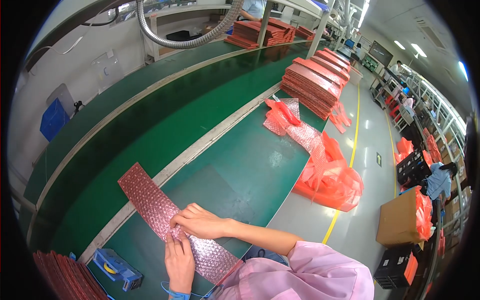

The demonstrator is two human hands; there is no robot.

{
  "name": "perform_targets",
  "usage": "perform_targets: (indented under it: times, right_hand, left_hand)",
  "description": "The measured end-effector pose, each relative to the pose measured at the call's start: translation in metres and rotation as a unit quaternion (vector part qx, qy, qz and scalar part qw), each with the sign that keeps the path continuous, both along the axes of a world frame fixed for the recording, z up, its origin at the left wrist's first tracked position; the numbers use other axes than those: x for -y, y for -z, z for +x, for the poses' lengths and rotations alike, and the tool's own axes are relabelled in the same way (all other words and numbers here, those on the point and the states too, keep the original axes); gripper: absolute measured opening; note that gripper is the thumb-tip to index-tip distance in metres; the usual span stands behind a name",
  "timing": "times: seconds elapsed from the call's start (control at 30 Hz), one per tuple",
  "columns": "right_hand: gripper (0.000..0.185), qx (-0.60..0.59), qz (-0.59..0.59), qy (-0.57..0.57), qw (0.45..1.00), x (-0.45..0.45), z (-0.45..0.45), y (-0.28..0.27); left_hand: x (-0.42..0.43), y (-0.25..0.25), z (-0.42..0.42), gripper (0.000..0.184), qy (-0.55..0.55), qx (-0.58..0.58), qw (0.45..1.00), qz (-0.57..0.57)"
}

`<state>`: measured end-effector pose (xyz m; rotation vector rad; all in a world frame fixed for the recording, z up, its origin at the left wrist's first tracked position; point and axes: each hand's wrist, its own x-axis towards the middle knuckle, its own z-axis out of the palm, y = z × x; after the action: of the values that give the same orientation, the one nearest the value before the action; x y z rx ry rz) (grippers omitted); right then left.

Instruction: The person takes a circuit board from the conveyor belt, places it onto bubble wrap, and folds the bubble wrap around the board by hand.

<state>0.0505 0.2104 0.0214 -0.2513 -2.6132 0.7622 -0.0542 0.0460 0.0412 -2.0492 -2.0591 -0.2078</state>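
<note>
A long strip of pink bubble wrap (145, 202) lies slantwise over the front bench, its far end reaching past the metal rail onto the green belt. My right hand (200, 221) is closed, fingers curled down and pinching the middle of the strip. Close against it, my left hand (179, 260) also grips the strip, thumb and fingertips drawn together near the right fingertips. Whatever small part lies between the fingertips is hidden. A blue wrist strap (179, 295) with a thin cord circles my left wrist.
A blue tape dispenser (117, 270) stands at the left, beside a stack of red bubble-wrap pieces (67, 277). Loose red plastic film (330, 175) hangs over the bench's right edge. Tall red stacks (312, 85) stand farther along. A flexible metal duct (187, 42) hangs above the belt (165, 117).
</note>
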Motion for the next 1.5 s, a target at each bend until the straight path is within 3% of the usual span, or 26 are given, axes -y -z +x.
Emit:
perform_targets:
  times: [1.5]
  right_hand:
    - [0.03, 0.005, 0.042, -0.013, 0.999, 0.0, -0.001, -0.012]
  left_hand:
    - [-0.009, 0.002, -0.001, 0.031, 0.005, -0.029, 0.997, 0.066]
